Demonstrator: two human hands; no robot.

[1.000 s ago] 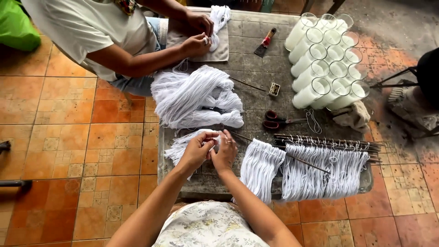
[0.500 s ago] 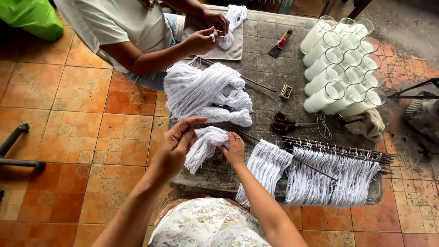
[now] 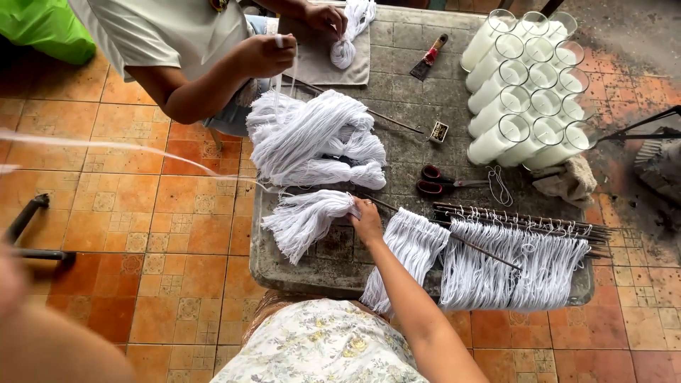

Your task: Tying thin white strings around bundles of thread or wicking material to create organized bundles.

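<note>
You are looking at one package only: a small box [image 3: 439,132], flat and rectangular, lying on the grey stone table [image 3: 397,64]. It is sitting near the middle of the tabletop, just left of the cluster of glass candle jars [image 3: 528,92] and above the red-handled scissors [image 3: 443,181]. Its top face is showing a dark panel inside a pale yellowish border. Any print on it is reading too small to make out. No other labels, signs or screens are showing anywhere in your view.
</note>
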